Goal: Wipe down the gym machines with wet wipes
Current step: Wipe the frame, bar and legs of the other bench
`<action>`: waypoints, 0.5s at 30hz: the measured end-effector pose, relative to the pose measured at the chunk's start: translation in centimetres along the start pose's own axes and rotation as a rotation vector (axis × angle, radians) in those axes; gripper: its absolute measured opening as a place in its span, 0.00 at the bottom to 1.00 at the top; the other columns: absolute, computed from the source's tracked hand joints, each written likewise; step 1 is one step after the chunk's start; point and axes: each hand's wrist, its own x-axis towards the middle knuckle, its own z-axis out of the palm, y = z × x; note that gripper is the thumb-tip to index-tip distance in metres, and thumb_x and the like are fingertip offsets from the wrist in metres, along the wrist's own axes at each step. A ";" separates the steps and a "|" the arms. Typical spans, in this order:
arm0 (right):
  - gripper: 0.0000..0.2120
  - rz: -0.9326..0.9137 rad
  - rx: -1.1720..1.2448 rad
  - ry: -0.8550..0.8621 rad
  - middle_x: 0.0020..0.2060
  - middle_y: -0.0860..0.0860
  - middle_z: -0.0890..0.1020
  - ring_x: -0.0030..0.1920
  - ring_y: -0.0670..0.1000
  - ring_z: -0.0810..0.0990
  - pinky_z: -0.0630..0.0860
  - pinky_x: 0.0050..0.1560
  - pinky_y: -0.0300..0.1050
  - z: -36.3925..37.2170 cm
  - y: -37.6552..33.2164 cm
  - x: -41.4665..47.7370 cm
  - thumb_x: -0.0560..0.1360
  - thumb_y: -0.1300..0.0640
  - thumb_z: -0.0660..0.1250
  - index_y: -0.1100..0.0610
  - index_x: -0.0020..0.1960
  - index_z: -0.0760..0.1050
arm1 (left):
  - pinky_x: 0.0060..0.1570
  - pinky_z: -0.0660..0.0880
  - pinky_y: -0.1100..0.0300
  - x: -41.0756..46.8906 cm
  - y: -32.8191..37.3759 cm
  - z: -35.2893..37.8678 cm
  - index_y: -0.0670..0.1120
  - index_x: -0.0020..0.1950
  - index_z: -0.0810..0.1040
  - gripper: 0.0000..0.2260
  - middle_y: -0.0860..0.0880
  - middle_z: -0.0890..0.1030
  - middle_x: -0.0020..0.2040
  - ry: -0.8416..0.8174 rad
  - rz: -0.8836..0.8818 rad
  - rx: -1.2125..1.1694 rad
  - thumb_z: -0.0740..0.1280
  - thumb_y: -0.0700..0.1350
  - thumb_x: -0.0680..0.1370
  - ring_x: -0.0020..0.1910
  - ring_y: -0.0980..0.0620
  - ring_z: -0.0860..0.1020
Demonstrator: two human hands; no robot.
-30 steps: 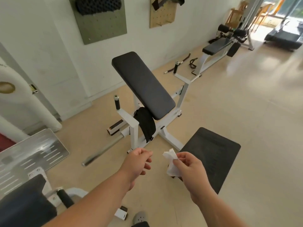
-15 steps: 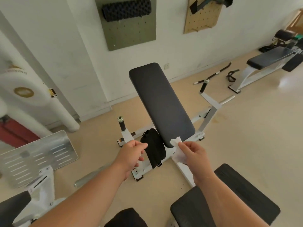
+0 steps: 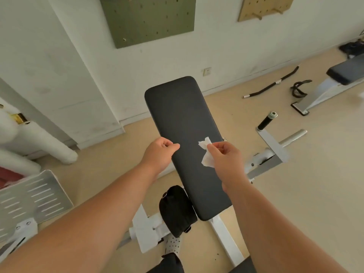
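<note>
Looks barely started: wet wipe (image 3: 206, 154) pinched in right hand (image 3: 224, 156), left hand (image 3: 160, 154) curled empty alongside, black backrest pad (image 3: 183, 119) underneath, probably all unwiped.

matt black pad (image 3: 183, 134), crumpled paper wipe (image 3: 205, 154)

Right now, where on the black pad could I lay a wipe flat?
The black pad is bare across its far half, from its rounded end to the hands. The middle is crowded: the left hand sits at its left edge, the right hand pinches the wipe.
</note>
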 end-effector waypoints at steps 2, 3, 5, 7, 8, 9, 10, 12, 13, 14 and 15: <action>0.06 0.021 -0.022 0.012 0.44 0.46 0.81 0.45 0.47 0.79 0.71 0.37 0.38 1.8 -0.3 4.9 0.79 0.50 0.70 0.51 0.52 0.80 | 0.49 0.76 0.54 6.6 1.0 0.9 0.48 0.55 0.77 0.10 0.49 0.79 0.47 0.001 -0.012 0.022 0.67 0.52 0.79 0.43 0.52 0.77; 0.05 0.034 -0.036 0.026 0.44 0.46 0.81 0.45 0.47 0.79 0.71 0.37 0.38 2.5 -0.5 7.1 0.79 0.50 0.70 0.51 0.52 0.81 | 0.50 0.76 0.53 9.7 1.3 1.3 0.48 0.56 0.76 0.10 0.50 0.79 0.49 0.004 -0.016 0.048 0.68 0.53 0.79 0.45 0.52 0.77; 0.05 0.050 -0.061 0.033 0.44 0.46 0.82 0.44 0.48 0.79 0.70 0.38 0.38 3.8 -0.5 11.2 0.79 0.50 0.70 0.51 0.52 0.81 | 0.55 0.78 0.52 15.4 1.7 2.2 0.50 0.60 0.75 0.14 0.51 0.78 0.54 0.013 -0.020 0.122 0.68 0.54 0.78 0.50 0.50 0.78; 0.05 0.070 -0.094 0.020 0.44 0.46 0.82 0.44 0.48 0.80 0.70 0.37 0.38 5.0 -0.4 14.7 0.79 0.50 0.70 0.51 0.52 0.81 | 0.58 0.78 0.50 20.4 1.7 2.8 0.50 0.66 0.73 0.19 0.50 0.76 0.59 0.039 -0.018 0.225 0.67 0.55 0.78 0.53 0.48 0.77; 0.06 0.080 -0.110 0.007 0.44 0.46 0.82 0.44 0.48 0.80 0.71 0.37 0.38 5.6 -0.4 16.2 0.79 0.49 0.70 0.50 0.52 0.80 | 0.58 0.78 0.49 22.6 1.6 3.0 0.51 0.69 0.72 0.21 0.49 0.75 0.61 0.057 -0.015 0.283 0.67 0.55 0.78 0.54 0.47 0.76; 0.06 0.085 -0.123 -0.005 0.44 0.46 0.83 0.44 0.48 0.80 0.71 0.37 0.38 6.2 -0.3 17.7 0.78 0.48 0.70 0.50 0.52 0.80 | 0.58 0.78 0.48 24.6 1.5 3.2 0.51 0.72 0.71 0.24 0.48 0.74 0.64 0.077 -0.009 0.346 0.67 0.56 0.78 0.55 0.46 0.77; 0.06 0.086 -0.136 -0.016 0.44 0.46 0.83 0.43 0.47 0.80 0.70 0.36 0.38 6.7 -0.2 19.3 0.78 0.48 0.71 0.49 0.51 0.80 | 0.60 0.77 0.47 26.4 1.3 3.3 0.51 0.74 0.69 0.26 0.47 0.72 0.67 0.095 0.000 0.425 0.67 0.56 0.77 0.58 0.44 0.76; 0.06 0.082 -0.162 -0.035 0.43 0.45 0.82 0.42 0.47 0.80 0.70 0.36 0.38 7.6 0.0 21.9 0.78 0.47 0.71 0.49 0.51 0.80 | 0.66 0.72 0.45 29.6 0.8 3.6 0.52 0.78 0.64 0.31 0.45 0.64 0.77 0.124 0.031 0.640 0.67 0.57 0.77 0.70 0.41 0.70; 0.06 0.079 -0.176 -0.047 0.43 0.45 0.82 0.42 0.47 0.80 0.70 0.36 0.37 7.9 0.2 23.2 0.78 0.47 0.71 0.48 0.51 0.79 | 0.70 0.68 0.43 30.9 0.6 3.7 0.53 0.80 0.60 0.34 0.45 0.58 0.80 0.131 0.047 0.744 0.67 0.59 0.77 0.76 0.40 0.64; 0.06 0.076 -0.194 -0.059 0.43 0.44 0.83 0.43 0.46 0.80 0.70 0.35 0.37 8.3 0.5 24.4 0.79 0.47 0.71 0.48 0.52 0.79 | 0.74 0.63 0.41 32.1 0.4 3.7 0.53 0.81 0.56 0.38 0.45 0.52 0.82 0.134 0.055 0.828 0.69 0.61 0.76 0.79 0.40 0.57; 0.06 0.075 -0.213 -0.066 0.43 0.44 0.83 0.43 0.46 0.81 0.71 0.35 0.37 8.6 0.8 25.7 0.79 0.47 0.70 0.48 0.53 0.80 | 0.76 0.58 0.39 33.3 0.3 3.7 0.53 0.82 0.52 0.43 0.44 0.47 0.83 0.131 0.052 0.891 0.70 0.63 0.74 0.81 0.39 0.52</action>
